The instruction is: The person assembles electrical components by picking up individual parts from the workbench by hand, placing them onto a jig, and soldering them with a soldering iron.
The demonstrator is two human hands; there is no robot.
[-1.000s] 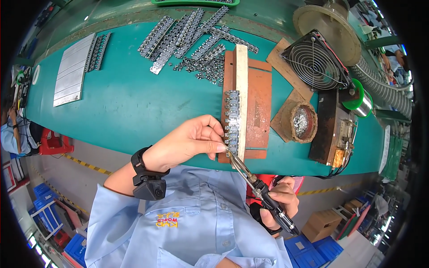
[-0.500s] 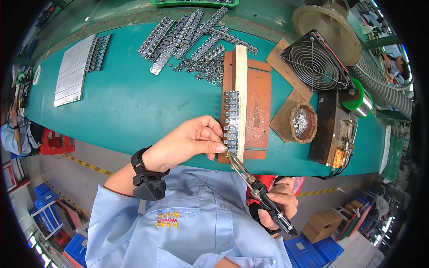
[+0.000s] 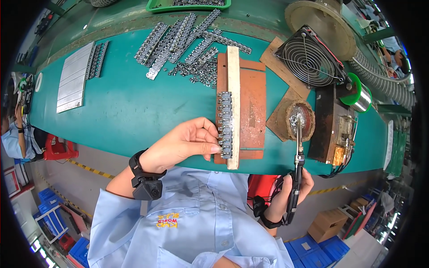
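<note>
My left hand (image 3: 185, 143) is closed at the near end of a strip of small electronic components (image 3: 226, 120). Its thumb and curled fingers pinch the strip's left edge. The strip lies along a pale wooden bar (image 3: 233, 85) on a reddish-brown board (image 3: 254, 107). In my right hand (image 3: 279, 202) is a black-handled soldering iron (image 3: 295, 185), held nearly upright. Its metal tip reaches into a round, crusted pot (image 3: 291, 133) containing silvery bits. Whether the tip touches those bits is hard to tell.
A black fan (image 3: 309, 58) and a green solder spool (image 3: 361, 94) stand at the right, near a dark metal box (image 3: 322, 129). Component strips (image 3: 178, 38) and loose metal pieces (image 3: 203, 71) lie at the back. Flat grey bars (image 3: 73, 80) rest at far left.
My right hand has swung the soldering iron rightward, away from the strip's near end and into the round pot. My left hand stays at the strip. The whole view has shifted slightly.
</note>
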